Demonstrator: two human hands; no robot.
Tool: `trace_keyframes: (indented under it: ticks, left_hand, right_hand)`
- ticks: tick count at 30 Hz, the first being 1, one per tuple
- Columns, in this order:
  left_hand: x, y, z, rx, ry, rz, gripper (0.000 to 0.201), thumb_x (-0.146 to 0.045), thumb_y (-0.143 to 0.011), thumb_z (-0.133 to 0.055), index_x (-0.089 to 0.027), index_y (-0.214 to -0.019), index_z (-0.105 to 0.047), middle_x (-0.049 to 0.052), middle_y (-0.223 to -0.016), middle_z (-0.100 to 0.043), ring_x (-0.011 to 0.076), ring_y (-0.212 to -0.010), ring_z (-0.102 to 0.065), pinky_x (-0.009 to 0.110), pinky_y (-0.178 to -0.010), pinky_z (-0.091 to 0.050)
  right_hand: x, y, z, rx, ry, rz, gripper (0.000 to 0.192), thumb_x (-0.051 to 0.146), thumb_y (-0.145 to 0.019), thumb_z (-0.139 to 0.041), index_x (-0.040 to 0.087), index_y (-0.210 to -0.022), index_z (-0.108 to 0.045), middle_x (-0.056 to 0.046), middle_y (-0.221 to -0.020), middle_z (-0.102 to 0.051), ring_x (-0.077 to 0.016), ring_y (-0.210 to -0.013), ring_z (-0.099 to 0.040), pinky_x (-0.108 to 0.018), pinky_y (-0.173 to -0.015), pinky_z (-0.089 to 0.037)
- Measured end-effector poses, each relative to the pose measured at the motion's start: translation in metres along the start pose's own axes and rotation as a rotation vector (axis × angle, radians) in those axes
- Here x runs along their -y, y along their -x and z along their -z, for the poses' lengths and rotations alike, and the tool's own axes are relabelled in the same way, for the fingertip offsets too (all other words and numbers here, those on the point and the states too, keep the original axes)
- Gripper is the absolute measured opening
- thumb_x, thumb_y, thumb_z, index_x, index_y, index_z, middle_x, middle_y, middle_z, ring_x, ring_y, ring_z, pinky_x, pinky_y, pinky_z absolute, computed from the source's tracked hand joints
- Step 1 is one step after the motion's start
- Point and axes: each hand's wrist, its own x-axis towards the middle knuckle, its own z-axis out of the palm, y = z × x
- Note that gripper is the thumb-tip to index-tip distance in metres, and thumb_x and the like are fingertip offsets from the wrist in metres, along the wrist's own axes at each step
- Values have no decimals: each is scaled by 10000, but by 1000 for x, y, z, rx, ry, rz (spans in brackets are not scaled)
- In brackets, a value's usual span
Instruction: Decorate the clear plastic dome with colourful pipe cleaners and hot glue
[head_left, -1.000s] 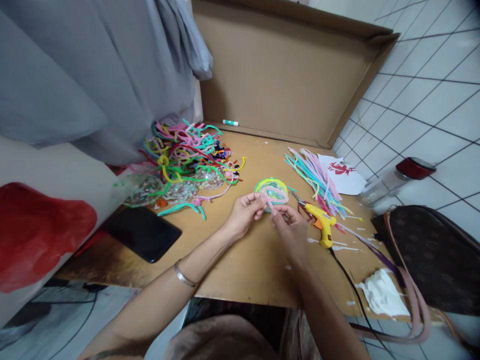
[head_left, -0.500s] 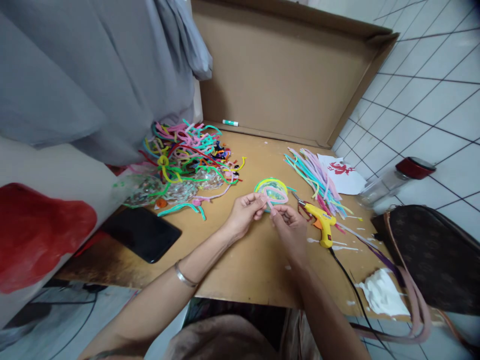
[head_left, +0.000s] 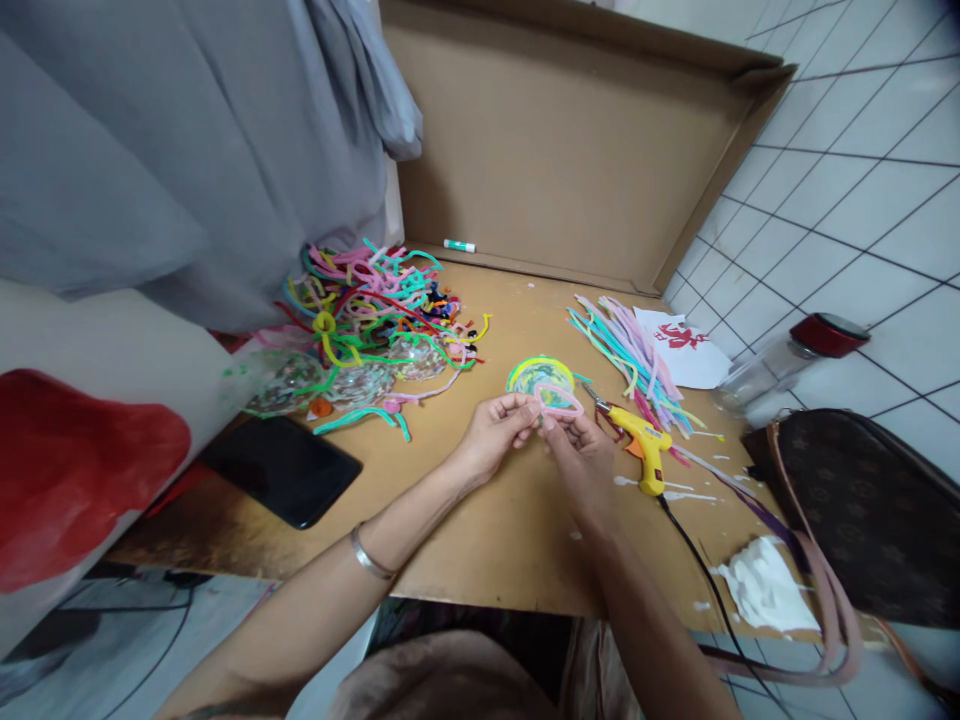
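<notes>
Between my two hands is a pink pipe cleaner (head_left: 561,408) bent into a pointed, leaf-like loop. My left hand (head_left: 499,430) pinches its left end between thumb and forefinger. The thumb and fingers of my right hand (head_left: 577,445) close on its lower side near the same end. Just behind the loop, a round disc (head_left: 540,374) with a yellow and green rim lies on the table, partly covered by the loop and my fingers. To the right of my right hand rests a yellow hot glue gun (head_left: 641,440), its nozzle pointing toward the disc.
A tangle of colourful pipe cleaners (head_left: 375,290) lies at left, with a dark phone (head_left: 289,470) in front. More straight pipe cleaners (head_left: 630,350) lie at right near a paper (head_left: 686,350), a bottle (head_left: 787,360) and a brown bag (head_left: 862,510). A cardboard panel (head_left: 562,150) stands behind.
The pink loop has tilted and shifted slightly right and down, looking flatter and more pointed. My fingers have drawn closer together at its left end.
</notes>
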Motion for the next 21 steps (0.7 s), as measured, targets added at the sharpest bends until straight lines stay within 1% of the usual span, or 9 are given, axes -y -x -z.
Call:
trace_keyframes:
  ticks: [10,15,18,21]
  left_hand:
    - [1,1,0,22,-32,4,431,-507,-614,-806,-128,-701,-620,-58,-529,-479,33,-459,-337,186,-444,-232]
    - [3,1,1,31,-61,-5,437,-512,-624,-797,-127,-716,-614,-54,-547,-488,35,-467,-351,184,-448,-242]
    - [5,1,1,20,-91,-22,433,-519,-644,-781,-133,-743,-613,-58,-544,-484,38,-466,-355,182,-449,-251]
    - [6,1,2,15,-138,-42,442,-545,-658,-758,-142,-757,-608,-61,-535,-482,45,-461,-360,185,-449,-267]
  right_hand:
    - [2,1,-1,-9,9,-14,233,434,-733,-637,203,-751,-654,32,-557,-562,-108,-472,-424,-259,-518,-413]
    - [-2,0,-1,-28,-16,-47,238,432,-722,-661,199,-773,-656,32,-579,-562,-117,-494,-458,-266,-525,-419]
    - [-4,0,0,-26,-17,-46,230,429,-732,-654,206,-788,-645,33,-579,-557,-136,-528,-507,-272,-532,-431]
    - [-5,0,0,-24,-44,-45,228,407,-724,-665,215,-840,-624,23,-621,-590,-155,-578,-559,-274,-543,-442]
